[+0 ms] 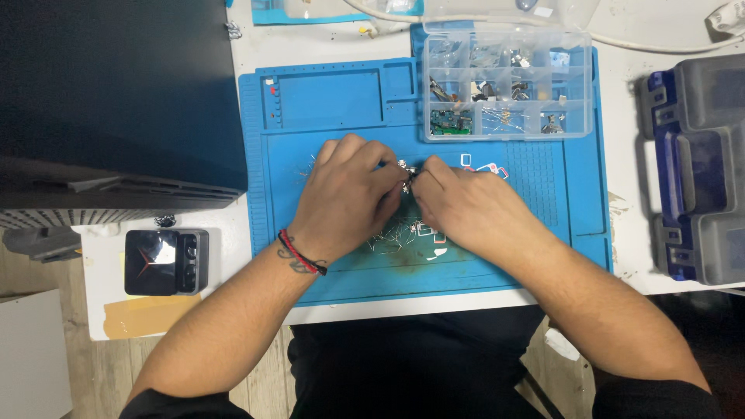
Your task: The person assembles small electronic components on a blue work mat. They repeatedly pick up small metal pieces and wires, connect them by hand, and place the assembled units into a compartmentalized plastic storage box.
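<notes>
The left hand (349,198) and the right hand (462,206) meet over the blue work mat (341,101), both pinching one small metal component (405,172) between the fingertips. Loose wire bits (392,237) lie on the mat below them. A clear compartment box (508,85) stands behind, a grey-blue case (698,167) at the right on the bench (621,23)

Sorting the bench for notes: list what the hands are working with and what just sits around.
In use:
left hand
right hand
small metal part pinched between both
blue work mat

Lying about:
clear compartment box
black case
grey-blue toolbox
small black device
</notes>
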